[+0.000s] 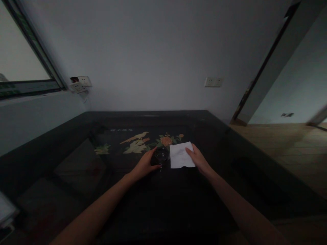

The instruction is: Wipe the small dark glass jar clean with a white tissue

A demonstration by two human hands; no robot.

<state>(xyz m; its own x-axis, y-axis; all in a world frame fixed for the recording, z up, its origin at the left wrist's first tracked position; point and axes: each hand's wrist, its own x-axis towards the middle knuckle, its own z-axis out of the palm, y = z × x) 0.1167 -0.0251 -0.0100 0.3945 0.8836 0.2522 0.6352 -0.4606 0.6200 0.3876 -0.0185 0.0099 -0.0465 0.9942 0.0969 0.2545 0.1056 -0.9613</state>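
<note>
My left hand [146, 163] is curled around the side of a small round glass vessel [161, 157], thumb at its near edge and fingers on its far side. The glass looks dark against the tabletop, and I cannot make out whether it is a cup or an ashtray. Just right of it, a white paper sheet [180, 156], perhaps a tissue, is pinched in my right hand [198, 158], with the thumb on top. The sheet's left edge comes close to the glass; whether they touch is unclear.
Both hands are over a dark, glossy table [153, 204] with a bird-and-flower picture [135, 141]. Behind it rises a pale wall with a socket plate [214, 82]. More sockets [79, 83] are by the window at left. A white object [6, 211] shows at the left edge.
</note>
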